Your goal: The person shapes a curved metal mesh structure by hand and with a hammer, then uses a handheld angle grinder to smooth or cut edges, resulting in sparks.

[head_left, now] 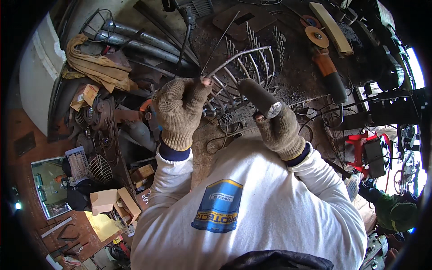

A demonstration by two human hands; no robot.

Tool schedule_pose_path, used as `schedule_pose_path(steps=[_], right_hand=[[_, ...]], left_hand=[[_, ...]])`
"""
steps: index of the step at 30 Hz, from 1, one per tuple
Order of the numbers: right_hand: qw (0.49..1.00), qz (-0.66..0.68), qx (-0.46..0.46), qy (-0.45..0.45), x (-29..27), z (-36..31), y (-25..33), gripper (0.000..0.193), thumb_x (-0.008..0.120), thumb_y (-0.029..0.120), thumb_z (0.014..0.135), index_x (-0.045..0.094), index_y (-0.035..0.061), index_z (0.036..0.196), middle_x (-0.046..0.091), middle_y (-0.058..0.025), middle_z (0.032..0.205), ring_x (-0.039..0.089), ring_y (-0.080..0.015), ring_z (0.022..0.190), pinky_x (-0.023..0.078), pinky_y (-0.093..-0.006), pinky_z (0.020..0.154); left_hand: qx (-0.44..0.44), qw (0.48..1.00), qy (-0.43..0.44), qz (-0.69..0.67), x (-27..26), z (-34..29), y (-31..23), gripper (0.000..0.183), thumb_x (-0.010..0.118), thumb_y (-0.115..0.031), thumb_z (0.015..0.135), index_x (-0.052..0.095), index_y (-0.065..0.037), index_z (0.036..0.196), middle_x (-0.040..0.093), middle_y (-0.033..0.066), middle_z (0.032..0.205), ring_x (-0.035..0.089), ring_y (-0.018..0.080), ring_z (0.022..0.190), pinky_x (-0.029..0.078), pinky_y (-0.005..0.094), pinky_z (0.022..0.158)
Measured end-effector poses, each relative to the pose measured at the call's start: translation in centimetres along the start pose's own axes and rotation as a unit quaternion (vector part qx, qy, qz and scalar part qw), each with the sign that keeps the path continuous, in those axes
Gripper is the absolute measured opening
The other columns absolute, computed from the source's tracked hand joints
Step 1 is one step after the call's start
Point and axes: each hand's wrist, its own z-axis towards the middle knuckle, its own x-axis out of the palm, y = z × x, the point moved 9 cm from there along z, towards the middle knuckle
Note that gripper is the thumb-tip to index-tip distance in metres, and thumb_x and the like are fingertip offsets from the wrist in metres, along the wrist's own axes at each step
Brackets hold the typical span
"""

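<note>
A frame of bent metal rods (234,57), like an open ribbed basket, rests on the dark workbench in front of me. My left hand (181,105), in a worn knitted glove with a bare fingertip showing, is closed on the near left end of its curved top rod. In my right hand (281,130), also gloved, is a thick dark round bar (260,96) with a shiny flat end facing me. The bar's far end is beside the frame's ribs; I cannot tell whether they touch. A thin straight rod (221,40) slants beyond my left hand.
Several upright metal pins (279,42) stand behind the frame. An orange angle grinder (326,63) lies at the right near a wooden block (330,28). Metal pipes (144,42) and a tan cloth (96,65) are at the left. A red stool (355,153) stands at right.
</note>
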Motion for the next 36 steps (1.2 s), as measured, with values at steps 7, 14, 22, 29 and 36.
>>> schedule_pose_path(steps=[7,14,22,29,36], right_hand=[[1.000,0.000,0.008,-0.005,-0.8,0.1,0.9,0.044,0.073,0.024,0.088,0.058,-0.0030,0.119,0.068,-0.0204,0.090,0.070,-0.0393,0.079,0.055,-0.0455,0.067],[0.999,-0.009,0.020,0.037,-1.2,1.3,2.0,0.053,0.075,0.024,0.084,0.056,-0.0017,0.126,0.070,-0.0206,0.096,0.072,-0.0379,0.084,0.058,-0.0428,0.072],[0.993,0.055,-0.074,0.077,-2.6,0.7,3.7,0.051,0.078,0.024,0.078,0.064,0.0010,0.122,0.072,-0.0176,0.094,0.074,-0.0331,0.080,0.060,-0.0400,0.068],[1.000,-0.018,0.005,0.001,-3.1,-0.4,2.4,0.038,0.072,0.013,0.083,0.064,0.0008,0.118,0.069,-0.0195,0.101,0.070,-0.0373,0.090,0.056,-0.0422,0.079],[0.998,0.045,0.020,-0.050,-1.7,0.0,-0.3,0.038,0.072,0.022,0.091,0.060,-0.0025,0.118,0.069,-0.0171,0.091,0.070,-0.0358,0.078,0.056,-0.0387,0.070]], left_hand=[[0.099,0.986,-0.046,0.127,0.3,-1.2,-0.5,0.036,0.081,-0.044,0.083,0.072,-0.009,0.075,0.069,0.0061,0.068,0.066,0.0249,0.060,0.051,0.0368,0.060],[0.125,0.975,-0.047,0.179,0.0,-1.1,-2.5,0.037,0.080,-0.047,0.082,0.070,-0.012,0.074,0.068,0.0040,0.071,0.066,0.0254,0.066,0.052,0.0392,0.066],[0.142,0.965,-0.077,0.204,-0.1,-1.2,-2.5,0.037,0.080,-0.047,0.083,0.066,-0.015,0.072,0.065,0.0036,0.067,0.064,0.0254,0.062,0.052,0.0373,0.061],[0.065,0.978,-0.043,0.195,-0.9,-0.1,-0.3,0.036,0.077,-0.043,0.086,0.073,-0.008,0.076,0.070,0.0098,0.072,0.068,0.0279,0.063,0.053,0.0380,0.059],[-0.036,0.998,-0.037,0.040,-1.7,0.0,1.8,0.039,0.080,-0.042,0.085,0.073,-0.005,0.077,0.068,0.0094,0.065,0.065,0.0254,0.056,0.048,0.0363,0.056]])
